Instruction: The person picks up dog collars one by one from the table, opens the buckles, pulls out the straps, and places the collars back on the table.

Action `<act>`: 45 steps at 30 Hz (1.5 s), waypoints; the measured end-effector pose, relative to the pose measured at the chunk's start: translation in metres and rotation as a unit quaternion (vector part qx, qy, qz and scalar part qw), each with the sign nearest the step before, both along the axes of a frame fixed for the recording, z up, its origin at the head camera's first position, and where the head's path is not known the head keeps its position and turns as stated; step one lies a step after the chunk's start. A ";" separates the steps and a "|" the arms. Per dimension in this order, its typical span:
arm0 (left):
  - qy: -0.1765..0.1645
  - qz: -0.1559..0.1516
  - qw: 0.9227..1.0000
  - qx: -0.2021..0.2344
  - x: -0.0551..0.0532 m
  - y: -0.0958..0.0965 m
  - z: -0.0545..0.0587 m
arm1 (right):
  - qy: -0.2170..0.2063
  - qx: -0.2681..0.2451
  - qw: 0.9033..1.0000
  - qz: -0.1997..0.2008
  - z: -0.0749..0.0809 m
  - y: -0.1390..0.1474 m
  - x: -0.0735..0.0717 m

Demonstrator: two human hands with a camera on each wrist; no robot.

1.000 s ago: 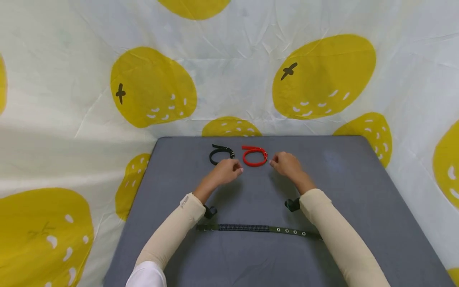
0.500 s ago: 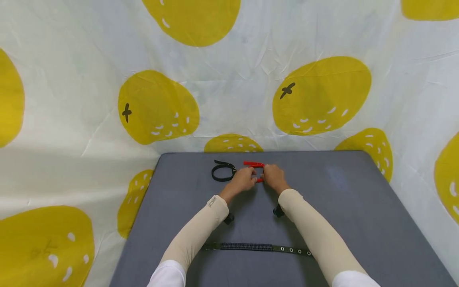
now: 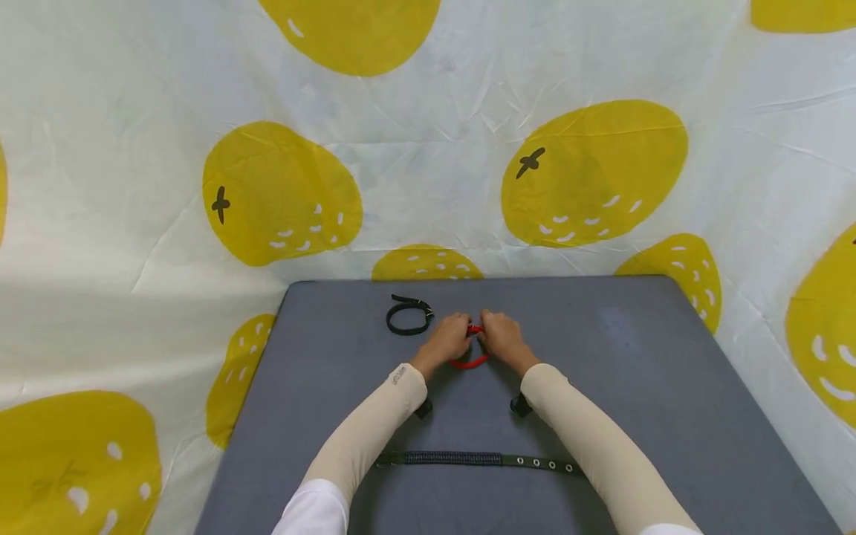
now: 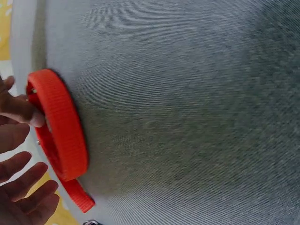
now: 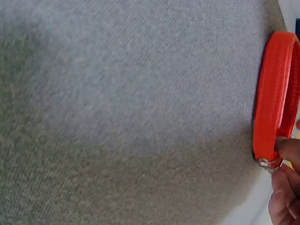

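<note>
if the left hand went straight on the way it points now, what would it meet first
The red strap, right at the left hand; the right hand seems next beyond, though depth there is hard to judge.

Held collar (image 3: 471, 363) between hands (image 3: 446, 339) (image 3: 504, 339); second collar (image 3: 404, 333) to its left; strap (image 3: 453, 458) in front, on table (image 3: 669, 416).

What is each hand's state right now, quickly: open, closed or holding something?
Left hand: at the red collar; whether it grips cannot be told.
Right hand: holding the red collar, pinched near its buckle.
</note>
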State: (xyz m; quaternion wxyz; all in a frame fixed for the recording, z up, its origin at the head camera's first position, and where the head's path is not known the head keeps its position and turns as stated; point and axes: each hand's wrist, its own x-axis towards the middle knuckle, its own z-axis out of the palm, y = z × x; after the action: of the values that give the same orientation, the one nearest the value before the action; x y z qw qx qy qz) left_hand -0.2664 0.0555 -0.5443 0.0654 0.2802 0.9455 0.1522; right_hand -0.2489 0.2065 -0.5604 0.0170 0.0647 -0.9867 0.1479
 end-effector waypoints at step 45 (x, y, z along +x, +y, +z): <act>-0.001 -0.194 0.943 0.269 0.115 -0.061 0.103 | -0.162 -0.431 0.886 0.051 0.120 0.033 0.152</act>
State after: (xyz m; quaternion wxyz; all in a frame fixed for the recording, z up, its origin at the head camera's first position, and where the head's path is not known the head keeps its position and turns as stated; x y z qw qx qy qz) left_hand -0.1513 -0.0053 -0.4416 0.0163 0.4652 0.7966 0.3858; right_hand -0.0965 0.2393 -0.4403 -0.1239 0.0760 -0.8100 0.5681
